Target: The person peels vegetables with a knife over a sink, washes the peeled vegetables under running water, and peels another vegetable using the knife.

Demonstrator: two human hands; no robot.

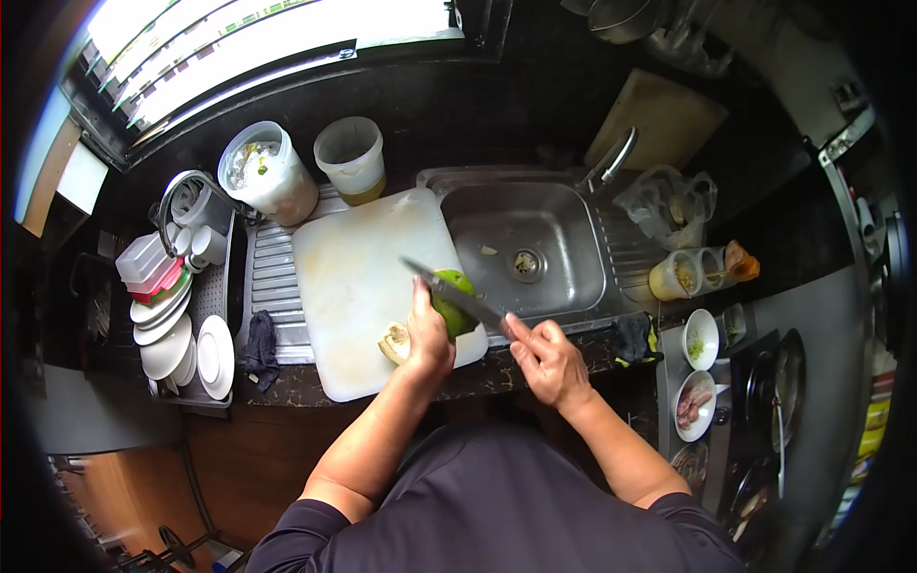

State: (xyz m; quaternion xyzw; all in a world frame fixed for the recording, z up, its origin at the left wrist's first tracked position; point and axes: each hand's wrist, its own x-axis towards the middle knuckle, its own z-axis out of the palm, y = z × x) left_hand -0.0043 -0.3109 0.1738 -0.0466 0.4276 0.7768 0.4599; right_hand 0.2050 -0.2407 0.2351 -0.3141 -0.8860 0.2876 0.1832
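Note:
My left hand is closed around a green fruit, above the right edge of a white cutting board. My right hand grips the handle of a knife. The blade points up and to the left and lies across the fruit, with its tip past my left fingers. A pale cut piece rests on the board just left of my left wrist. My left fingers hide part of the fruit.
Right of the board is a steel sink with a faucet. Two buckets stand behind the board. A dish rack with plates is at left. Bowls and a plastic bag are at right.

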